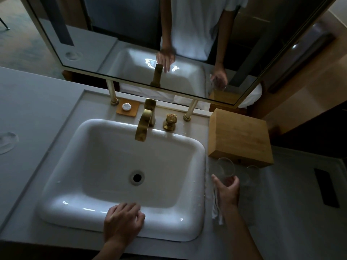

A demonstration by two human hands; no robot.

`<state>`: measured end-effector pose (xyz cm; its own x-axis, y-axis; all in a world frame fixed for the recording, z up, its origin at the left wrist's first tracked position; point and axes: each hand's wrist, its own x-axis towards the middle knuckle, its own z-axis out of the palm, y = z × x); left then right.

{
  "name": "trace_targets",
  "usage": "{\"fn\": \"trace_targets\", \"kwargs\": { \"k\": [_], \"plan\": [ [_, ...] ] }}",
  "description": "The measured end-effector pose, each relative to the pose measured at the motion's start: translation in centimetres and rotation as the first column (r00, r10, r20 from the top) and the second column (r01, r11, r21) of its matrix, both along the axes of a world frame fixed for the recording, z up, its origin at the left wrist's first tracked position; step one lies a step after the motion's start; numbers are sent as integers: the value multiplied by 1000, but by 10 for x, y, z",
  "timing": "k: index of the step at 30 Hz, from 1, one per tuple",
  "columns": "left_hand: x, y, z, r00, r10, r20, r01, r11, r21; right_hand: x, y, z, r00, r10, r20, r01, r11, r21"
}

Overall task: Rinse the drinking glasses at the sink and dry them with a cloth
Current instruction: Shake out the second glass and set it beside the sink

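A white sink (62, 201) is set in a grey counter, with a gold faucet (145, 121) and gold knob (170, 121) behind it. No water is running. My left hand (123, 221) rests on the sink's front rim, fingers loosely curled and holding nothing. My right hand (227, 190) grips a clear drinking glass (224, 169) on the counter to the right of the sink. A second clear glass (251, 174) stands just right of it. A white cloth (216, 209) lies on the counter, partly under my right wrist.
A wooden box (239, 136) stands behind the glasses. A wooden coaster with a white round item (127, 107) sits left of the faucet. A mirror (131, 34) hangs above. A clear round object (7, 142) lies far left, a black item (326, 187) far right.
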<state>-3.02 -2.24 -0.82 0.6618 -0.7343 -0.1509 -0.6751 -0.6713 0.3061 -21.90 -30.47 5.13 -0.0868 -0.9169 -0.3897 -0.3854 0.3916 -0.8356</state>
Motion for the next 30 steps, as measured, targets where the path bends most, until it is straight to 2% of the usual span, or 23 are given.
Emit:
{"fn": "trace_targets", "kwargs": {
  "k": [5,15,20,25,28,30],
  "plan": [
    [0,-1,1,1000,-2,-7,2,1000,-9,10,-14,-2,997,-33,74,32,999,18],
    [0,-1,14,999,-13,-33,14,1000,12,10,-20,-8,998,-40,43,42,998,-37],
    [0,-2,17,997,-9,-75,12,999,44,2,-15,2,989,-2,145,22,990,-138],
    [3,-4,24,996,-13,-88,15,1000,26,0,-6,21,974,99,203,-65,984,-167],
    [11,-7,32,968,98,-232,-80,993,85,0,9,29,967,190,170,-156,968,-197],
    [19,-11,39,915,146,-376,-125,989,78,2,24,32,957,250,148,-220,956,-195]
  ]
}}
